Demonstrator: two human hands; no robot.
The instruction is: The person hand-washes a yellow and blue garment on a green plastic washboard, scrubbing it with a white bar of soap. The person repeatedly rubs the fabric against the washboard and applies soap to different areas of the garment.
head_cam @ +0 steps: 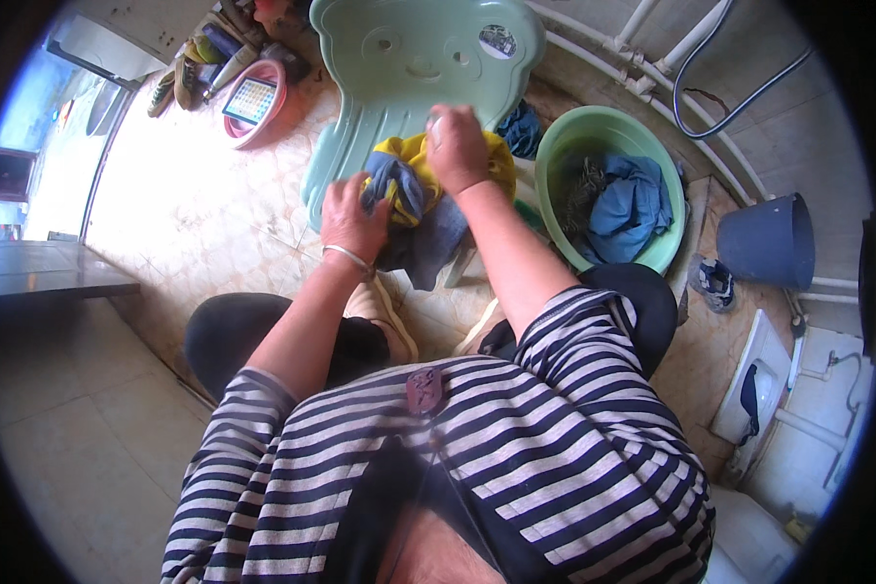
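Note:
A bunched yellow and grey-blue garment (pixel 409 171) lies on the seat of a pale green plastic chair (pixel 427 69), whose backrest bears a bear face. Dark grey cloth from the pile hangs over the seat's front edge. At the pile's left edge, my left hand (pixel 354 223) curls with thumb and fingers apart. It touches or nearly touches the grey-blue part; whether it grips is unclear. My right hand (pixel 456 150) is a blurred fist above the yellow fabric. Its fingers are folded away from me, so what it may hold is hidden.
A green tub (pixel 547 190) with blue clothes (pixel 631 208) stands right of the chair, near a dark blue bucket (pixel 763 241). A white squat toilet (pixel 755 383) is further right. Wall pipes (pixel 631 84) run behind. A pink basin (pixel 277 109) and shoes (pixel 182 84) lie at far left.

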